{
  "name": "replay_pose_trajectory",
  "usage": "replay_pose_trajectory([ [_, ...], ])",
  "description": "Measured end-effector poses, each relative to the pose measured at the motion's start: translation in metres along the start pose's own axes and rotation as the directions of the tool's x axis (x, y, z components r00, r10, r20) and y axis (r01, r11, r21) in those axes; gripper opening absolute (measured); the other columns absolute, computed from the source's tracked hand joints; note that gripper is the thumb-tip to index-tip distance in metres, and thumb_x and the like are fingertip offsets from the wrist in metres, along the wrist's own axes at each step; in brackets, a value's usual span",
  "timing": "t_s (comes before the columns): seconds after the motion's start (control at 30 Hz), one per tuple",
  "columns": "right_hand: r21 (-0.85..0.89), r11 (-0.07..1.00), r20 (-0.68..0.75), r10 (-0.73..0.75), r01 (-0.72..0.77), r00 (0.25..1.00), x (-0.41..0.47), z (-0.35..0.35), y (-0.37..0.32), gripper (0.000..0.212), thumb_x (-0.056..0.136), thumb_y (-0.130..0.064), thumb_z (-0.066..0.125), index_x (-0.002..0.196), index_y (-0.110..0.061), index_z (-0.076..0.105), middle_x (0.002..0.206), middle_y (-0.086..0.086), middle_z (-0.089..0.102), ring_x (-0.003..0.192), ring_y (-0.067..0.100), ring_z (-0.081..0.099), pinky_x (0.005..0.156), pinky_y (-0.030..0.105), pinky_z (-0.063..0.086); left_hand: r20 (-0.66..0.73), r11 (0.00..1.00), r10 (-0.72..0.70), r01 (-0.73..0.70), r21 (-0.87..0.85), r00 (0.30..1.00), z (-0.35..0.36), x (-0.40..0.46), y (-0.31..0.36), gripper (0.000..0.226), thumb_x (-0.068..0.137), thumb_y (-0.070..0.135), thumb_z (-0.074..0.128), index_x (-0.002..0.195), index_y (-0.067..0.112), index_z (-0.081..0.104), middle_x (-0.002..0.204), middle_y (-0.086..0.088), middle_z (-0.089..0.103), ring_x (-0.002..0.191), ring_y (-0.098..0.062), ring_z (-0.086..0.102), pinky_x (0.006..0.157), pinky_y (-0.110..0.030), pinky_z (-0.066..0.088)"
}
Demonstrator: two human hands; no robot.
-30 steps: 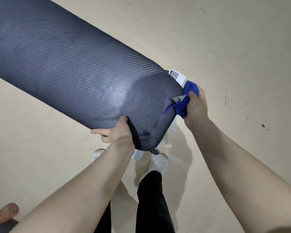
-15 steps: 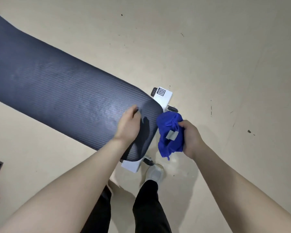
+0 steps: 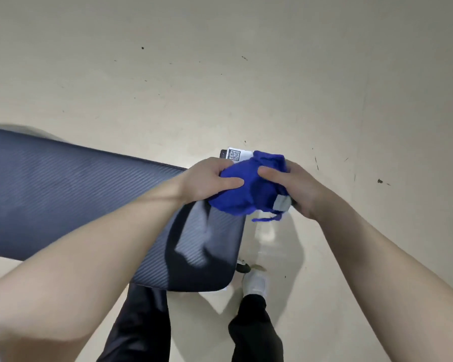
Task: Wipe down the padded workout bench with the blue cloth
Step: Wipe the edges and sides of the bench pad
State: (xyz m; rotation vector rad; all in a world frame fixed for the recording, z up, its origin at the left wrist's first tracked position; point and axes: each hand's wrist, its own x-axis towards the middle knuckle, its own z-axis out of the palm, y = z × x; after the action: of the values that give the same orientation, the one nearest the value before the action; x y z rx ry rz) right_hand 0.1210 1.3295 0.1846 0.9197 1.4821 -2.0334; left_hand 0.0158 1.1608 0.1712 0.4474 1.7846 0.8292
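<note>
The blue cloth [image 3: 246, 189] is bunched above the padded bench's [image 3: 63, 194] rounded end, now gripped from both sides. The left hand [image 3: 209, 178], flat on the pad half a second ago, pinches its 9 o'clock side; the right hand [image 3: 296, 186] clasps its 3 o'clock side. A white QR label [image 3: 234, 154] shows at 12 o'clock.

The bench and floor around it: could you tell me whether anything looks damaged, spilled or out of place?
Nothing stands out. The padded bench looks intact, the floor shows only small dark scuffs, and both hands, left hand and right hand, hold the bunched blue cloth.
</note>
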Motion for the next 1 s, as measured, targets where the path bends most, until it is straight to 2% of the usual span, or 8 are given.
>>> replay_pose_trajectory([
  [0.13, -0.459, 0.877, -0.206, -0.260, 0.141, 0.943, 0.030, 0.007, -0.019, 0.023, 0.077, -0.003, 0.064, 0.068, -0.017, 0.048, 0.061, 0.000, 0.051, 0.050, 0.005, 0.044, 0.048, 0.015, 0.035, 0.044, 0.863, 0.249, -0.242, 0.444, 0.968, -0.043, 0.018, 0.005, 0.012, 0.088, 0.018, 0.059, 0.081, 0.015, 0.051, 0.071, 0.009, 0.046, 0.063, -0.004, 0.044, 0.056, -0.015, 0.031],
  [0.27, -0.759, 0.648, -0.159, -0.277, 0.062, 0.948, 0.069, 0.025, 0.011, 0.011, 0.086, -0.014, 0.057, 0.083, -0.010, 0.048, 0.077, 0.008, 0.058, 0.067, 0.021, 0.051, 0.058, 0.028, 0.036, 0.168, 0.676, 0.122, -0.206, 0.708, 0.978, -0.071, 0.047, -0.023, 0.002, 0.083, 0.018, 0.051, 0.081, 0.019, 0.050, 0.076, 0.003, 0.048, 0.069, -0.018, 0.043, 0.061, -0.027, 0.031],
  [0.4, -0.652, 0.735, -0.262, 0.010, -0.185, 0.965, 0.078, 0.058, 0.052, 0.019, 0.092, -0.025, 0.044, 0.107, -0.018, 0.053, 0.104, 0.011, 0.065, 0.093, 0.031, 0.059, 0.080, 0.037, 0.044, 0.274, 0.487, -0.009, -0.235, 0.841, 0.962, -0.076, 0.053, -0.052, 0.031, 0.092, 0.016, 0.041, 0.122, 0.022, 0.047, 0.094, -0.009, 0.056, 0.083, -0.026, 0.049, 0.067, -0.029, 0.033],
  [0.5, -0.658, 0.738, -0.248, -0.023, -0.151, 0.969, 0.093, 0.093, 0.041, 0.019, 0.093, -0.029, 0.042, 0.092, -0.031, 0.061, 0.100, 0.002, 0.064, 0.094, 0.024, 0.056, 0.080, 0.033, 0.043, 0.285, 0.451, -0.062, -0.227, 0.863, 0.957, -0.103, 0.046, -0.068, 0.046, 0.095, 0.019, 0.036, 0.137, 0.037, 0.039, 0.108, -0.009, 0.059, 0.099, -0.029, 0.056, 0.069, -0.029, 0.034],
  [0.67, -0.857, 0.511, -0.048, -0.204, 0.065, 0.978, 0.139, 0.170, 0.020, 0.037, 0.088, -0.008, 0.043, 0.122, -0.017, 0.053, 0.112, 0.008, 0.063, 0.103, 0.030, 0.055, 0.076, 0.033, 0.039, 0.169, 0.340, -0.250, -0.077, 0.937, 0.954, -0.163, 0.023, -0.101, 0.042, 0.092, 0.010, 0.036, 0.127, 0.028, 0.050, 0.113, -0.004, 0.060, 0.103, -0.025, 0.058, 0.069, -0.029, 0.039],
  [0.8, -0.813, 0.577, -0.046, -0.191, 0.074, 0.981, 0.125, 0.151, 0.024, 0.055, 0.082, 0.000, 0.042, 0.126, -0.031, 0.052, 0.120, 0.000, 0.063, 0.109, 0.023, 0.056, 0.087, 0.033, 0.044, 0.157, 0.427, -0.174, -0.069, 0.901, 0.972, -0.158, 0.020, -0.105, 0.034, 0.091, 0.015, 0.040, 0.120, 0.025, 0.055, 0.111, -0.004, 0.063, 0.101, -0.026, 0.060, 0.069, -0.029, 0.040],
  [0.9, -0.751, 0.654, -0.236, -0.133, -0.094, 0.963, 0.094, 0.111, 0.032, 0.060, 0.077, 0.003, 0.039, 0.118, -0.037, 0.057, 0.114, -0.002, 0.066, 0.103, 0.025, 0.057, 0.089, 0.038, 0.047, 0.216, 0.564, -0.079, -0.136, 0.814, 0.973, -0.114, 0.032, -0.092, 0.025, 0.089, 0.013, 0.044, 0.111, 0.019, 0.055, 0.109, -0.008, 0.061, 0.099, -0.028, 0.060, 0.073, -0.033, 0.044],
  [1.0, -0.704, 0.674, -0.352, -0.060, -0.222, 0.934, 0.081, 0.098, 0.037, 0.051, 0.078, 0.004, 0.037, 0.107, -0.029, 0.063, 0.103, 0.003, 0.067, 0.096, 0.029, 0.057, 0.087, 0.038, 0.044, 0.214, 0.556, -0.007, -0.174, 0.812, 0.977, -0.088, 0.038, -0.072, 0.032, 0.091, 0.006, 0.038, 0.113, 0.016, 0.058, 0.111, -0.008, 0.061, 0.100, -0.027, 0.059, 0.071, -0.032, 0.041],
])
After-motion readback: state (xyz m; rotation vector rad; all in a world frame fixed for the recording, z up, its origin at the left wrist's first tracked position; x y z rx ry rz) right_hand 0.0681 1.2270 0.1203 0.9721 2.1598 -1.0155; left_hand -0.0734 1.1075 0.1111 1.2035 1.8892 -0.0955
